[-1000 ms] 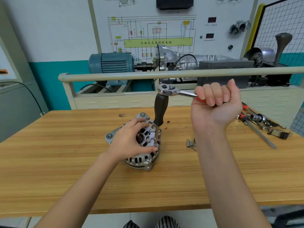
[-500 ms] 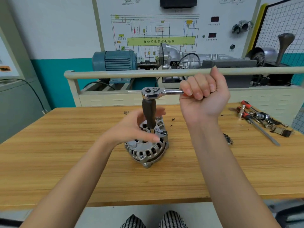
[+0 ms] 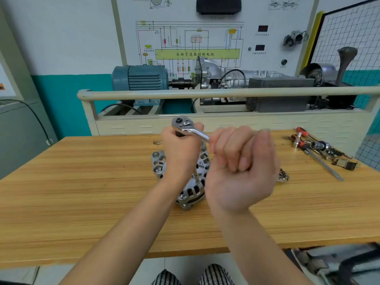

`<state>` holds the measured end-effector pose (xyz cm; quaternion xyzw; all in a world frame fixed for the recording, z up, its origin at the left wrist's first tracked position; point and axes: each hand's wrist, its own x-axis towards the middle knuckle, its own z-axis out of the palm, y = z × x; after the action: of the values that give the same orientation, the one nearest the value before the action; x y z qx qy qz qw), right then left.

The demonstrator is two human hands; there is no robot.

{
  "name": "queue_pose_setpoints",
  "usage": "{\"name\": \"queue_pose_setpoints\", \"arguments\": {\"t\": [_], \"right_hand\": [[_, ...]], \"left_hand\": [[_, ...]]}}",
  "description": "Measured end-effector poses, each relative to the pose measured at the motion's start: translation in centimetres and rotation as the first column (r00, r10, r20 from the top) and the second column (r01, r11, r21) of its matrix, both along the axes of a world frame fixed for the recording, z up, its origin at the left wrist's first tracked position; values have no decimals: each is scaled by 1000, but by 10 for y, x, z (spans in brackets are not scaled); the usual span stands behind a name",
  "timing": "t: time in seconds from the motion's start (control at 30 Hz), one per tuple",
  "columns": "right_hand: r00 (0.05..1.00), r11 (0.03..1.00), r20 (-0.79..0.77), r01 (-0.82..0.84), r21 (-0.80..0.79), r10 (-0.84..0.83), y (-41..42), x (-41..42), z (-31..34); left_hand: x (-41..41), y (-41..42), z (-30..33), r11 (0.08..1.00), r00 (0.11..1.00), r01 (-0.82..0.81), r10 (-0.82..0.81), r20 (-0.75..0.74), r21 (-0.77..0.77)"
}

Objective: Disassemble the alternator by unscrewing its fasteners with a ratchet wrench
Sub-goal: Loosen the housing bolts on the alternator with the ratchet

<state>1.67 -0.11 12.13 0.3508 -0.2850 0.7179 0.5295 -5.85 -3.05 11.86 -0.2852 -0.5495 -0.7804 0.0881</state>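
A silver alternator (image 3: 159, 163) stands on the wooden table (image 3: 82, 192), mostly hidden behind my two hands. A chrome ratchet wrench (image 3: 185, 127) sits above it, its head on a dark driver shaft that runs down to the alternator's top. My left hand (image 3: 181, 153) grips the dark shaft just below the ratchet head. My right hand (image 3: 240, 167) grips the ratchet's handle, fist curled and palm side toward me, slightly blurred.
Screwdrivers, sockets and small parts (image 3: 320, 149) lie at the table's right rear. A small metal part (image 3: 282, 175) lies right of my right hand. Behind the table stand a railing (image 3: 226, 92), a blue motor (image 3: 141, 78) and a gearbox rig.
My left hand left the alternator body and moved up to grip the driver shaft under the ratchet head. My right hand swung the handle toward me and to the right.
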Motion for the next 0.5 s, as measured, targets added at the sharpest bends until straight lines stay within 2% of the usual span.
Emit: {"name": "queue_pose_setpoints", "arguments": {"t": [0.1, 0.2, 0.27, 0.37, 0.43, 0.5], "right_hand": [[1000, 1000, 3, -5, 23, 5, 3, 2, 2], [961, 975, 182, -187, -116, 206, 35, 4, 22], [881, 912, 266, -334, -238, 391, 59, -2, 36], [709, 757, 293, -524, -390, 641, 84, -17, 51], [630, 678, 277, -583, -448, 725, 94, -25, 55], [593, 639, 259, -623, -452, 762, 99, -30, 54]], "left_hand": [[6, 1, -3, 999, 999, -5, 4, 34, 40], [5, 3, -4, 995, 997, 75, -76, -14, -68], [0, 2, -2, 980, 988, 104, -122, -99, -172], [-8, 0, 6, 921, 943, 208, -278, -183, -330], [-10, 1, 12, 865, 895, 332, -415, -165, -376], [-10, 3, 15, 795, 837, 486, -543, -70, -364]]}}
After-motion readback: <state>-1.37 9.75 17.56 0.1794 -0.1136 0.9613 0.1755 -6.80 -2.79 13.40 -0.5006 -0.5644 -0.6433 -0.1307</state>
